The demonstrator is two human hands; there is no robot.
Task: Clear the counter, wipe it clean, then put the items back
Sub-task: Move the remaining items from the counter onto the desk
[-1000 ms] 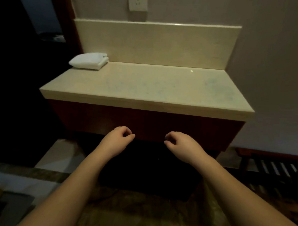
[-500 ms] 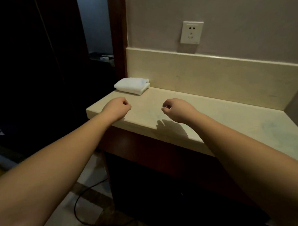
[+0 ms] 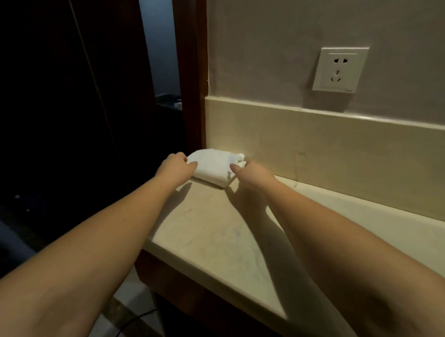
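A folded white towel lies on the pale bench, in the far left corner, pushed up near the back splash. Its long side runs from about 10 o'clock to 4 o'clock. Both arms reach out straight from the person toward 12 o'clock.

The left hand is at the towel's left end, so the towel lies at 3 o'clock from it. Its fingers are curled and its thumb tip touches the cloth. The right hand is at the right end, so the towel lies at 9 o'clock from it, and its thumb touches too (I cannot tell if either hand really holds the cloth yet). Both hands look equally close.

I think the towel is about to be lifted.
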